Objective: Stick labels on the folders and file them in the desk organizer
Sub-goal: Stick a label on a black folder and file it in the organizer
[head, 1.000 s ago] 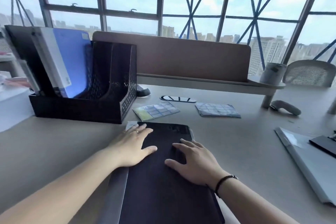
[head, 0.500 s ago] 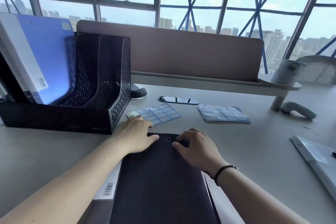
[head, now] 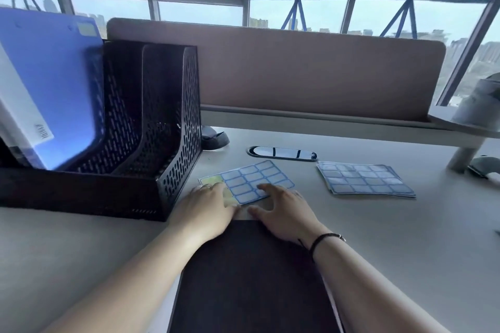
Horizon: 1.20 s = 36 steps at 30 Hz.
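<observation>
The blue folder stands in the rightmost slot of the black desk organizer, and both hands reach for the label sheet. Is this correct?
Not quite. In the head view the blue folder stands at the left end of the black desk organizer; the right slots hold nothing visible. The rest holds: left hand and right hand reach for the label sheet.

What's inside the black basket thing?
The black mesh desk organizer holds a blue plastic folder in a left slot; two right slots look empty. Its far left is cut off.
</observation>
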Each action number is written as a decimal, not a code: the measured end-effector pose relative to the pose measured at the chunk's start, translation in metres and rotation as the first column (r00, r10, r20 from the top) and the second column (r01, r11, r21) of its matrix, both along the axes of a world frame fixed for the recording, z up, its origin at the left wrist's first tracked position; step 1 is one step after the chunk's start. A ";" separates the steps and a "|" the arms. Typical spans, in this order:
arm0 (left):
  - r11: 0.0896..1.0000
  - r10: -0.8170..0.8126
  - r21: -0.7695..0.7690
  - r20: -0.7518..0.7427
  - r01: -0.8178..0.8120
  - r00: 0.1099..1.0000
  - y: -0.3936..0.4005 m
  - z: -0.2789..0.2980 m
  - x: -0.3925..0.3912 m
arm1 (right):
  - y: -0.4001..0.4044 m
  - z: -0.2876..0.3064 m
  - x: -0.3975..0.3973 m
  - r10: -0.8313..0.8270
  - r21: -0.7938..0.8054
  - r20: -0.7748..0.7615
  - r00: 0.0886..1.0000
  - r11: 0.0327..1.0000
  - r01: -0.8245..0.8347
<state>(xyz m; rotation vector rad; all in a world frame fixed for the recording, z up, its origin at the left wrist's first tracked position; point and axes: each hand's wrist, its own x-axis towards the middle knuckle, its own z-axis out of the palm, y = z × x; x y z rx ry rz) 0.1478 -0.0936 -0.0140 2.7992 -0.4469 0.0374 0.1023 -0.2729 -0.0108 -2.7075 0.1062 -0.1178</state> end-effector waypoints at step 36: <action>0.994 0.004 -0.111 0.126 0.010 0.992 -0.001 0.003 -0.001 | -0.010 -0.011 0.006 -0.051 0.024 0.190 0.980 0.999 0.047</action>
